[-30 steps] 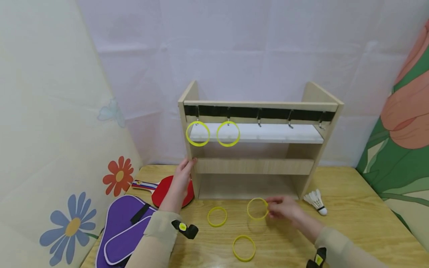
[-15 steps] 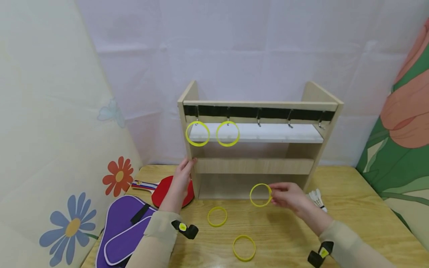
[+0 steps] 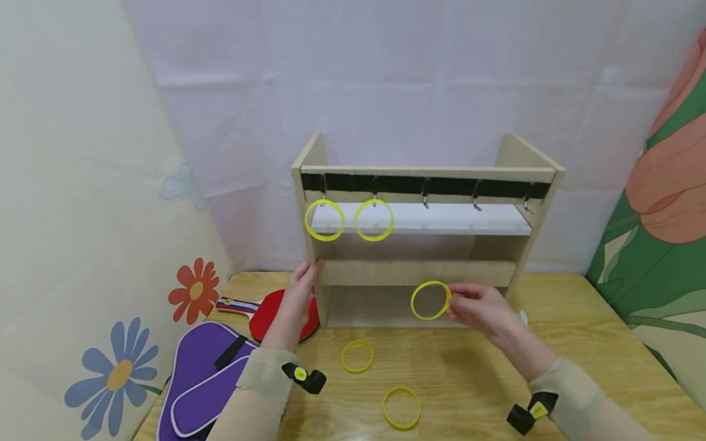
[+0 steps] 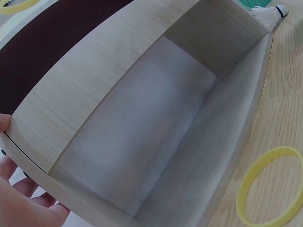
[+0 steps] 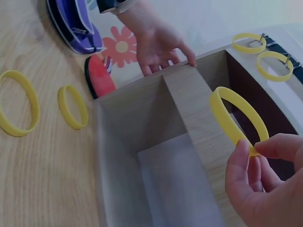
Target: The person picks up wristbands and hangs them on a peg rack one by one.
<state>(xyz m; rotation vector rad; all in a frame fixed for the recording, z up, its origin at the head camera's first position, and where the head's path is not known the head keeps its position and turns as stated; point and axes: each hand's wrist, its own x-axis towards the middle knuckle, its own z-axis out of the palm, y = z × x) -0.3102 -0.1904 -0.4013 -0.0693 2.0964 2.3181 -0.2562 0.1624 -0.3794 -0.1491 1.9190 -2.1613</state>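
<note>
Between thumb and fingers, my right hand (image 3: 482,311) pinches a yellow ring (image 5: 227,124), raised off the table in front of the lower part of the wooden shelf (image 3: 419,274). My left hand (image 3: 301,288) grips the shelf's left side panel. In the right wrist view its thumb lies on the front edge and its fingers on the outer side. Two yellow rings hang from the leftmost hooks: a far-left ring (image 3: 306,227) and a second hung ring (image 3: 356,227). On the table lie a smaller-looking ring (image 3: 343,361) and a nearer ring (image 3: 385,414).
Three bare hooks (image 3: 425,201) continue along the black strip (image 3: 458,187). Left of the shelf lie a red table tennis bat (image 3: 270,315) and a purple bat case (image 3: 201,361). A shuttlecock (image 4: 267,17) rests beyond the shelf's right side, mostly hidden in the head view.
My right hand has lifted the yellow ring from low over the table up and slightly right, to the front of the shelf's lower opening. The left hand has stayed put.
</note>
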